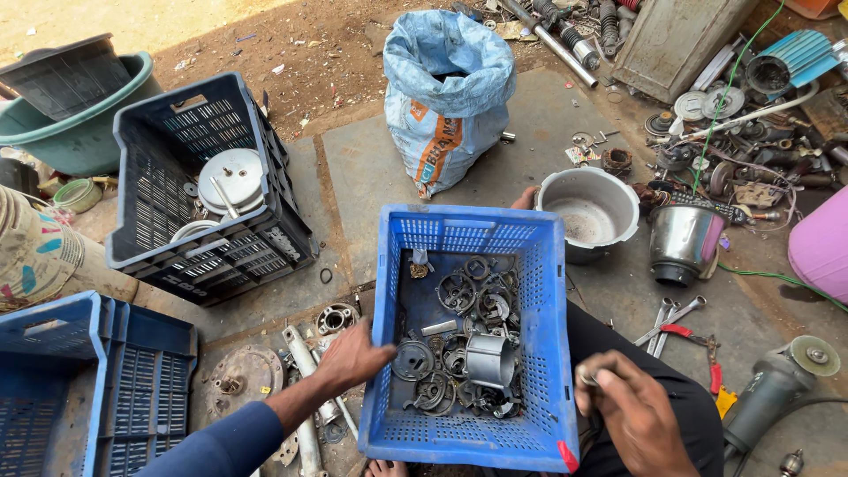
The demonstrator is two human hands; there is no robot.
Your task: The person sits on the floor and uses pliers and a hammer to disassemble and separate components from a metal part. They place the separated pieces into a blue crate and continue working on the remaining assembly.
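Blue crate point(541, 336) of metal parts point(464, 353) between hands: left hand point(353, 358) gripping its rim, right hand point(632, 411) closed on a small part point(590, 380).

Matt plastic crate point(539, 291), dull metal parts point(468, 353)

Outdoor work yard in daylight: grey concrete slab floor point(565, 115) bordered by brown bare earth point(291, 53). A pale blue woven plastic sack point(446, 88) stands upright; left of the sack, a dark blue slatted plastic crate point(168, 177); right of it, scattered grey metal scrap point(751, 132).
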